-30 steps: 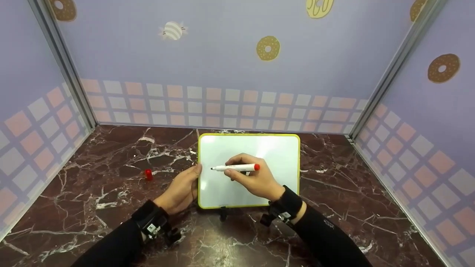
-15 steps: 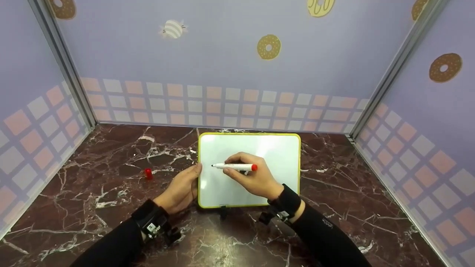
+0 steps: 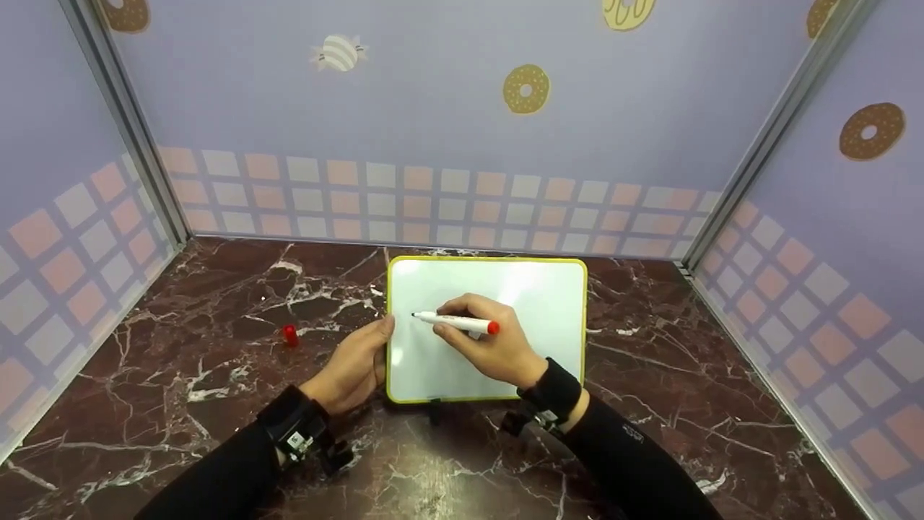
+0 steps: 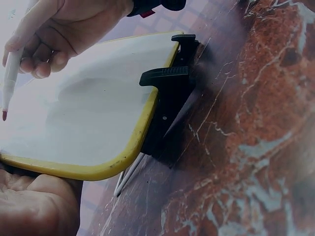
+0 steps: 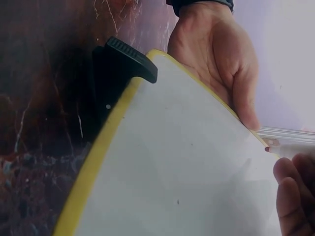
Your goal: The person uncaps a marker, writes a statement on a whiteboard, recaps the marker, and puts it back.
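A whiteboard (image 3: 545,339) with a yellow frame leans in a black stand (image 4: 170,105), whose clips hook over its lower edge. At its left side, my left hand (image 3: 354,365) grips the edge, thumb at the front rim and fingers behind the board. My right hand (image 3: 494,343) pinches a white marker (image 3: 458,321) with a red end between thumb and fingers, in front of the board. The uncapped marker tip points left, close to the board's left part; whether it touches the surface I cannot tell. A red marker cap (image 3: 290,335) stands on the table left of the board.
Dark red marbled table (image 3: 650,412) lies all round the stand. Behind it rises a lilac back wall (image 3: 433,108) with checks and printed sweets, and side panels close in at left and right.
The marker has tilted, its tip rising a little along the board's left part. My left hand keeps its grip on the edge. The whole view has shifted slightly.
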{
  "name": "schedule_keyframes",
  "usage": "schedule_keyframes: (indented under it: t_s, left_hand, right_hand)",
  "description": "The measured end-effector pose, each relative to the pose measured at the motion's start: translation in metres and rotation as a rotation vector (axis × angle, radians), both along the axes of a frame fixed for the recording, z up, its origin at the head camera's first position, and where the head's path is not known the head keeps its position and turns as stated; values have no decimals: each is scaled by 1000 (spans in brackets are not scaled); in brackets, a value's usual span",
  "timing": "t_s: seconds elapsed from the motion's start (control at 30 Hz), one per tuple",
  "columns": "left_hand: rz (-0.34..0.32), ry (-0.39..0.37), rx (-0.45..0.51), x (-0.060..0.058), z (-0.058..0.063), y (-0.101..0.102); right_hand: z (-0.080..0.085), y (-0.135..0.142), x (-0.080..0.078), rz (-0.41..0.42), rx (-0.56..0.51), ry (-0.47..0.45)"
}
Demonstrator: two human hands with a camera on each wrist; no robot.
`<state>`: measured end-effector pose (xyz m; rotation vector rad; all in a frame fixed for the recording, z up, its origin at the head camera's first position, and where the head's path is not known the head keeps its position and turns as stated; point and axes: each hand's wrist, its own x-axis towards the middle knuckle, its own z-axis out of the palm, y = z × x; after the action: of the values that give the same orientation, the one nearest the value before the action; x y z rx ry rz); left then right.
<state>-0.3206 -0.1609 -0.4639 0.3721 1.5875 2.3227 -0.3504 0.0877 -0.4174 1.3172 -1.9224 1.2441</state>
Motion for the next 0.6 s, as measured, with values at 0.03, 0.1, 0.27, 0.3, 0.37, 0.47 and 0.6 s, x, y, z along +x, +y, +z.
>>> schedule_keyframes:
  t_s: [0.03,0.1,0.27,0.3,0.37,0.47,0.6]
  left_hand:
    - [1,0,-1,0,0,0]
    - [3,-1,-2,0,0,0]
    - [6,-2,-8,0,0,0]
    - [7,-2,-10,0,0,0]
    - [5,1,-14,0,-1,0]
    - [-3,10,-20,0,-1,0]
    - [-14,18,-30,0,-1,-1]
  right_hand:
    - [0,-1,-1,-3,-6,7]
    - [-1,-2,-1,-12,-17,20]
    - [-3,-4,-4,-33,-17,32]
    - [-3,-4,-4,-36,-13,35]
    - [-3,-5,-5,-42,-7,47]
    - [-3,-5,-5,-44,-4,59]
    - [-4,-5,-5,-32,1,57]
